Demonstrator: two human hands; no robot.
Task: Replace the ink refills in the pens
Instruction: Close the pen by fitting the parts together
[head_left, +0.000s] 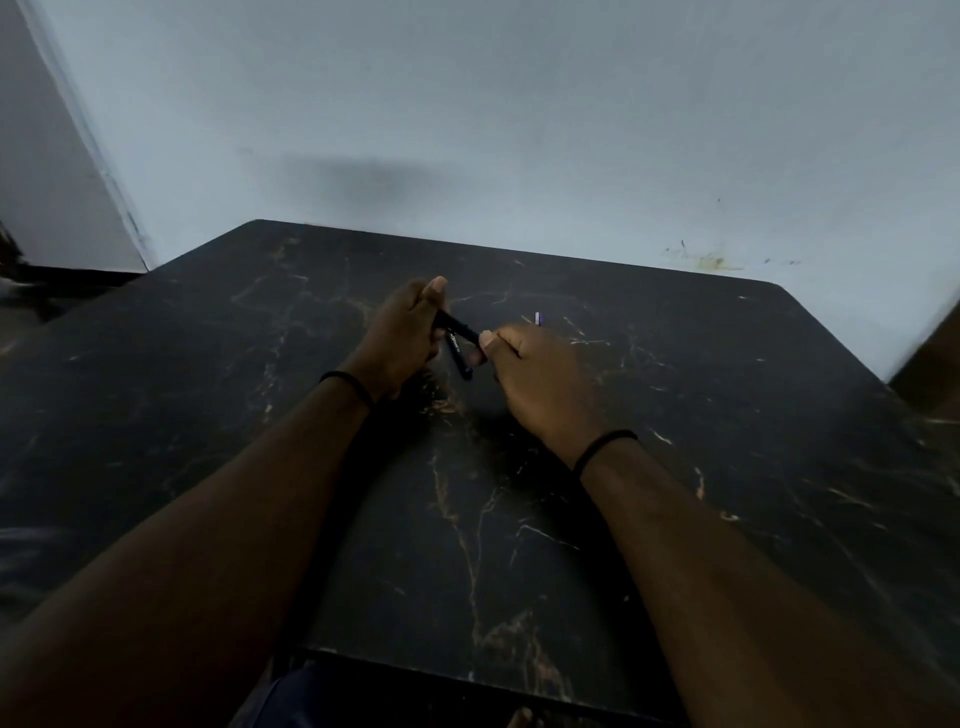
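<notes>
Both hands meet above the middle of the black marble-patterned table (675, 467). My left hand (402, 338) is closed around a black pen barrel (457, 328) that runs from its fingers toward the right. A second black pen piece with white lettering and a blue tip (460, 358) hangs down between the hands. My right hand (535, 379) pinches the right end of the barrel with thumb and fingers. A thin white and purple refill end (537, 318) sticks up just behind my right hand; its lower part is hidden.
A pale blue-grey wall stands right behind the table's far edge (519, 252). The table's front edge (467, 670) is close to my body. Dark floor shows at the left (52, 291).
</notes>
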